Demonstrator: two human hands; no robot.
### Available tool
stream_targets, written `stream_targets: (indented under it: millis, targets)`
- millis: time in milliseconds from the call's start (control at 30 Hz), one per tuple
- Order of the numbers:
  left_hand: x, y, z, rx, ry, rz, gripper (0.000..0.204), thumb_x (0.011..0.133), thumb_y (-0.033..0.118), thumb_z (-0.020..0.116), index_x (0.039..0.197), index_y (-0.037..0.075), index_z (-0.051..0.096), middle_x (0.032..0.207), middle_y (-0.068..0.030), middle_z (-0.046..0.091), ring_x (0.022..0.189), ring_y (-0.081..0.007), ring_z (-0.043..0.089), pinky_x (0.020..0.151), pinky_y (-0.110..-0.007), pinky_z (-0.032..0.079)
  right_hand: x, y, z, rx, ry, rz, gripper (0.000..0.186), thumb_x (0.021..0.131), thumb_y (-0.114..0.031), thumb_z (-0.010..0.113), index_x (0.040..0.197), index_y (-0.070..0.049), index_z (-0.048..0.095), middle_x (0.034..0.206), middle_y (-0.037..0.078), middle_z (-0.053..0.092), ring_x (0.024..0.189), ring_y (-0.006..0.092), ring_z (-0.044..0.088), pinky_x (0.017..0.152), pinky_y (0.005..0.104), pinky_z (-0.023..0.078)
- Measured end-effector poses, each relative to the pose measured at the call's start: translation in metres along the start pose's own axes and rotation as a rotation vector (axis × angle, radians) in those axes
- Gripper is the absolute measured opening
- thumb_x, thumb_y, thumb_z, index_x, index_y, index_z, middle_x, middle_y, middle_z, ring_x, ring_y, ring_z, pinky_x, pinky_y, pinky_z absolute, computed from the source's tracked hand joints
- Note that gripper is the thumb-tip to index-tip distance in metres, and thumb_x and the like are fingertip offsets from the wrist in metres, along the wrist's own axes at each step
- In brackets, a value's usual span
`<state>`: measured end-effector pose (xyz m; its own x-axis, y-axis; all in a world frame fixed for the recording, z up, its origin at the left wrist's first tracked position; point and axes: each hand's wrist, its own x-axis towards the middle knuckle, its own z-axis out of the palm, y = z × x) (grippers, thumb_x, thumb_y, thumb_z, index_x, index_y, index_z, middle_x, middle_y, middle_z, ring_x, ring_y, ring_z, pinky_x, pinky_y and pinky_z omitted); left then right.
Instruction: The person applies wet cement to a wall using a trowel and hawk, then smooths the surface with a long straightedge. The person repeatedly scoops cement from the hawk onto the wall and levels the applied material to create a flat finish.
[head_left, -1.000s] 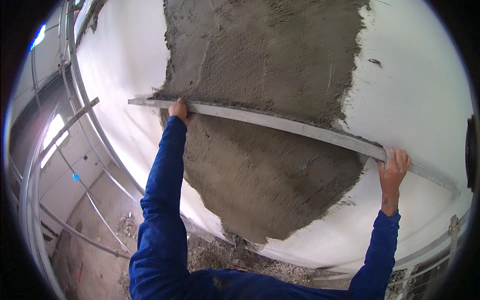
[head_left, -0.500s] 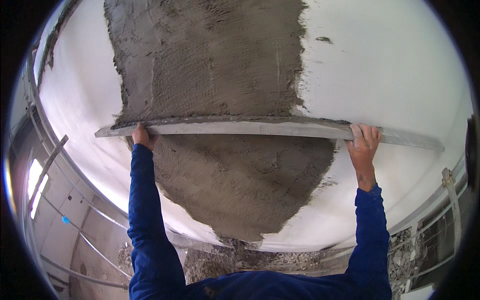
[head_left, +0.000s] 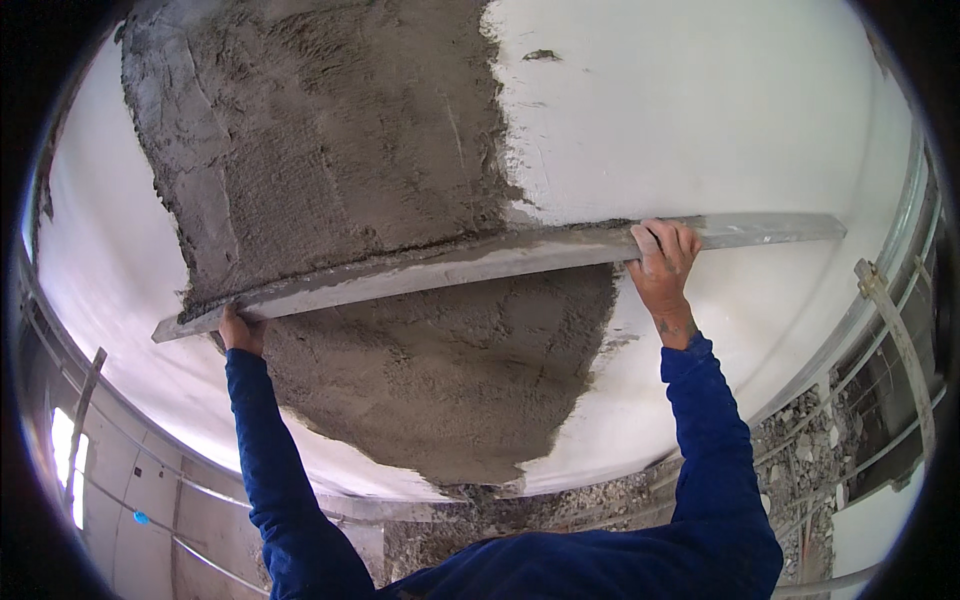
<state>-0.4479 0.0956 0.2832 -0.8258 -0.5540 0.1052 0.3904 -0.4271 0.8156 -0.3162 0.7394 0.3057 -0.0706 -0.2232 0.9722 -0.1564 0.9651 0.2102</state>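
Note:
My left hand (head_left: 242, 332) grips the lower edge of a long grey metal straightedge (head_left: 420, 273) near its left end. My right hand (head_left: 662, 260) has its fingers over the bar toward the right. The bar lies across a broad band of wet grey mortar (head_left: 330, 120) on a white wall (head_left: 710, 130), with a ridge of mortar along its upper edge. Below the bar the mortar continues in a rough patch that narrows toward the bottom.
Metal scaffold tubes (head_left: 890, 315) curve along both sides of the view. Rubble (head_left: 800, 460) lies on the floor below the wall at the lower right. A bright window (head_left: 68, 455) shows at the far left beyond the tubes.
My view has turned, shifting the mortar band leftward in it. The straightedge, still in both hands, has gone from sloping down to the right to sloping up to the right.

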Motion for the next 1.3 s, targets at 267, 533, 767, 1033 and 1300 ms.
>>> stream_targets:
  millis: [267,533,767,1033,1300]
  targets:
    - [0.001,0.008,-0.002,0.039,0.017,0.028,0.033,0.093,0.031,0.041,0.113,0.005,0.049,0.105,-0.0117,0.055,0.094,-0.0259,0.056,0.074,-0.045,0.049,0.026,0.007,-0.009,-0.009,-0.1,-0.058,0.045,0.051,-0.006,0.071,0.094,-0.013,0.06,0.094,0.0,0.057,0.09,0.0215,0.05,0.08,0.0404,0.034]
    - [-0.009,0.012,0.011,0.036,0.077,-0.002,0.027,0.091,0.028,0.045,0.107,0.006,0.05,0.099,-0.0108,0.055,0.083,-0.0233,0.059,0.06,-0.036,0.05,0.044,0.011,-0.01,-0.024,-0.062,-0.109,0.044,0.051,-0.006,0.072,0.093,-0.013,0.061,0.091,-0.001,0.057,0.086,0.0206,0.051,0.079,0.0394,0.035]
    - [-0.007,0.013,0.008,0.04,0.044,-0.025,0.024,0.091,0.027,0.044,0.103,0.006,0.05,0.1,-0.0091,0.055,0.09,-0.0229,0.057,0.069,-0.039,0.05,0.045,0.009,-0.013,-0.018,-0.075,-0.104,0.042,0.052,-0.005,0.072,0.092,-0.013,0.061,0.09,-0.001,0.058,0.087,0.0202,0.052,0.079,0.0385,0.036]
    - [0.003,0.011,-0.002,0.032,-0.023,-0.008,0.025,0.092,0.026,0.044,0.106,0.007,0.05,0.105,-0.0092,0.055,0.098,-0.0247,0.054,0.076,-0.044,0.048,0.021,-0.001,-0.007,-0.03,-0.154,-0.028,0.044,0.052,-0.004,0.07,0.094,-0.011,0.062,0.093,0.001,0.058,0.089,0.0223,0.051,0.081,0.04,0.034]
    - [0.013,0.018,0.005,0.043,0.033,0.014,0.028,0.092,0.028,0.043,0.104,0.005,0.052,0.1,-0.009,0.056,0.088,-0.0229,0.056,0.07,-0.039,0.051,0.064,0.006,-0.006,-0.042,-0.047,-0.108,0.045,0.053,-0.003,0.07,0.096,-0.012,0.062,0.094,0.001,0.057,0.089,0.0233,0.05,0.08,0.0404,0.034]
